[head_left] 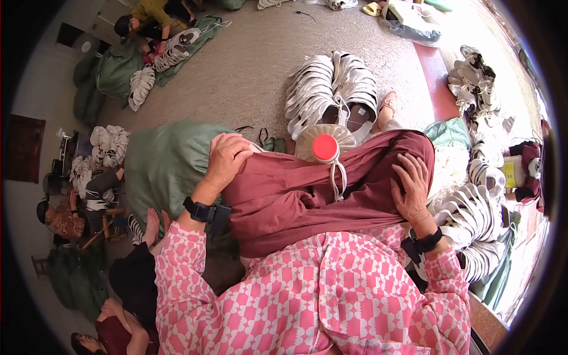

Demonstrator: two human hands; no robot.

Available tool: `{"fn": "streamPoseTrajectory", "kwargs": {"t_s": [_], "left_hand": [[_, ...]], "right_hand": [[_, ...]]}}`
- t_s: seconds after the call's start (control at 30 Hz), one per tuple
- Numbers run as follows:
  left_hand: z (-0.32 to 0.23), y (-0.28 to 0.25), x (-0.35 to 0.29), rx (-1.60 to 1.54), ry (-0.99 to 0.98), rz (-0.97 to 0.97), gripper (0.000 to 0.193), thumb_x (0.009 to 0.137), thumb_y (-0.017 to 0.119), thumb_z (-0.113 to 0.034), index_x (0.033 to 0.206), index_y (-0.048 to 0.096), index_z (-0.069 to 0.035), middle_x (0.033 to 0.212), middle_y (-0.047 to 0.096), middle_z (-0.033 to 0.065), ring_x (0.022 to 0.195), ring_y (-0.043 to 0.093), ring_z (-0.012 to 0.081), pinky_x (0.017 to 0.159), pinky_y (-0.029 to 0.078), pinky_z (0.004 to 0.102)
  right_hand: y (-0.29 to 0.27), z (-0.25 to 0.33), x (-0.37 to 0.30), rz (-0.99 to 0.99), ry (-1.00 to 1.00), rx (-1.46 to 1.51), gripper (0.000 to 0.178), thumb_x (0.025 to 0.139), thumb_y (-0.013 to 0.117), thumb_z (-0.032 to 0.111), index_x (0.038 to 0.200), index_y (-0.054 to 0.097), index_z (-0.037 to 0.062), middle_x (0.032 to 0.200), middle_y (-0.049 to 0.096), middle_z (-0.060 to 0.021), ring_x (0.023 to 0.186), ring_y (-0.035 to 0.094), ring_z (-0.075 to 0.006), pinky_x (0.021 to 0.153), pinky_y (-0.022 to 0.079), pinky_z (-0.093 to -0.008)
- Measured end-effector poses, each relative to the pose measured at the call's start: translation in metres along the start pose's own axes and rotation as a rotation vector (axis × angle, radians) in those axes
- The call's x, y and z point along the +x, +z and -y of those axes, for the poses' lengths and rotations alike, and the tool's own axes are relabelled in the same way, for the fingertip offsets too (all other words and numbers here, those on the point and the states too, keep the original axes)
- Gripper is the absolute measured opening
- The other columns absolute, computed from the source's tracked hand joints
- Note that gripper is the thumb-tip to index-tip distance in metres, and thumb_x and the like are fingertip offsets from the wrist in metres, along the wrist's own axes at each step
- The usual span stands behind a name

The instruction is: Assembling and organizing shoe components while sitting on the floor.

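Observation:
My left hand lies over my left knee, its fingers loosely bent on the cloth, with no object seen in it. On my right thigh rests my right hand, palm down with the fingers apart and nothing in them. Maroon trousers cover both legs. Between my knees stands a clear plastic container with a red lid; a loop of white cord hangs from it over the cloth. Just beyond it, two nested rows of white shoe uppers lie on the floor.
A large green sack bulges beside my left leg. More white shoe uppers are heaped at my right. Several people sit to the left, one with bare feet close by; another person handles uppers at the far left.

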State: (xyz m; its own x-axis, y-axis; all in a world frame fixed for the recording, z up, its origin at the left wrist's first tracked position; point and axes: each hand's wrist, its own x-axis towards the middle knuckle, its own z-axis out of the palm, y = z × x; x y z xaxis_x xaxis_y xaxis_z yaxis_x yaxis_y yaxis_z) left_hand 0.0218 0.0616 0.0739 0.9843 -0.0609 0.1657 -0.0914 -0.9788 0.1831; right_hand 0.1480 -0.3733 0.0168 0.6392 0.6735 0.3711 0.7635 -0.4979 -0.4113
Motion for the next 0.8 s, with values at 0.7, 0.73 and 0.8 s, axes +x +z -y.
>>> {"fn": "streamPoseTrajectory", "kwargs": {"t_s": [0.7,0.73,0.8], "left_hand": [[0.059,0.09,-0.076,-1.433,-0.711,0.286,0.034,0.094,0.058,-0.032,0.112,0.063,-0.004,0.104,0.066,0.0061,0.091,0.062,0.0149,0.081,0.051,0.0316],[0.051,0.086,-0.092,-1.482,-0.757,0.251,0.035,0.094,0.058,-0.033,0.113,0.062,-0.004,0.105,0.066,0.0065,0.093,0.062,0.0155,0.082,0.051,0.0321],[0.034,0.085,-0.117,-1.586,-0.851,0.188,0.038,0.094,0.057,-0.035,0.116,0.061,-0.004,0.109,0.065,0.0073,0.096,0.061,0.0165,0.085,0.05,0.0329]], "right_hand": [[-0.015,-0.004,0.003,0.157,0.08,-0.09,0.034,0.075,0.06,0.018,0.107,0.062,0.006,0.128,0.052,-0.0099,0.13,0.037,-0.0299,0.112,0.021,-0.0473],[-0.014,-0.005,0.006,0.16,0.07,-0.081,0.034,0.075,0.061,0.018,0.107,0.062,0.0062,0.127,0.052,-0.0097,0.13,0.038,-0.03,0.112,0.021,-0.0475],[-0.008,-0.004,0.002,0.16,0.051,-0.077,0.035,0.075,0.061,0.018,0.107,0.062,0.0064,0.126,0.053,-0.0096,0.13,0.038,-0.0301,0.112,0.021,-0.0476]]}}
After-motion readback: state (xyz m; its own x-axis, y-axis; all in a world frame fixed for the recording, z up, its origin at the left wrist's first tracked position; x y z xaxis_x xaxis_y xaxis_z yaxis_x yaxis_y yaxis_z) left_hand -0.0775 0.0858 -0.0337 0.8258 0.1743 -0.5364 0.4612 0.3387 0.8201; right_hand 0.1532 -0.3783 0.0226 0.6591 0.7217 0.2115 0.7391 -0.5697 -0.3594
